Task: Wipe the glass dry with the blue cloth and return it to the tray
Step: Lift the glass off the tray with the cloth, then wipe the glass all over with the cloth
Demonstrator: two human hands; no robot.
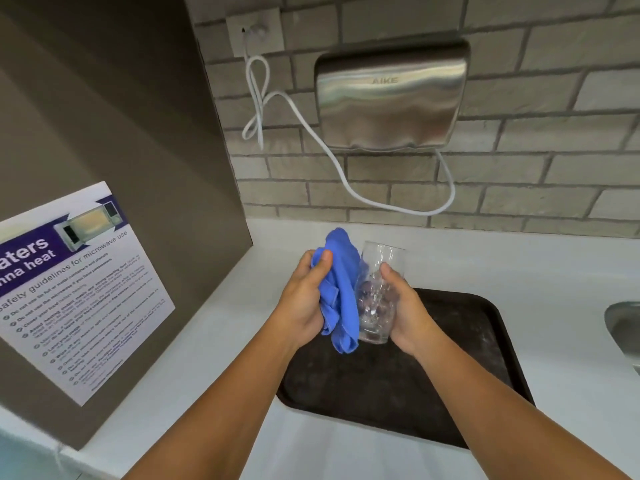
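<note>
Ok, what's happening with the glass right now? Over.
Left hand grips blue cloth. Right hand holds glass above tray, cloth against its side. Tray bare.

Your left hand (306,299) has its grip closed around the bunched blue cloth (341,289), pressing it against the side of the glass (377,292). Your right hand (403,306) wraps the glass from the other side, holding it upright above the dark tray (467,358). The tray lies on the white surface (554,271), below a steel hand dryer (391,95) on the brick wall (519,168), with a sink (625,327) edge at right.
</note>
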